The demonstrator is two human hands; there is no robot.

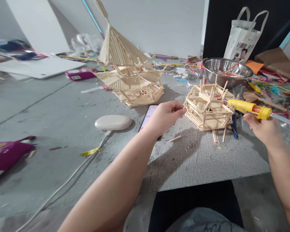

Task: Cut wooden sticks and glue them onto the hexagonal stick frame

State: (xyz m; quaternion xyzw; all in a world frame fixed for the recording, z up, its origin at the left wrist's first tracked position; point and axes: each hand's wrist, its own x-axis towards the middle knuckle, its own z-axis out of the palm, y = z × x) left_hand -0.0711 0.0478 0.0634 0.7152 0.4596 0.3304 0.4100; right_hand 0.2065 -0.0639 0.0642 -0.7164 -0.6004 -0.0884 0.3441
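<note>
A many-sided frame of pale wooden sticks stands near the table's front edge, with upright sticks on top. My left hand is at its left side, fingers pinched together; whatever they may hold is too small to name. In my right hand is a yellow glue gun, its nozzle at the frame's right side and a clear glue stick out of its back. A larger stick pagoda with a pointed roof stands behind to the left. Under my left wrist lies a phone, partly hidden.
A steel bowl sits behind the frame, near a white paper bag. An oval white device with a cable lies left of my arm. A purple object is at the far left. Scraps cover the right side.
</note>
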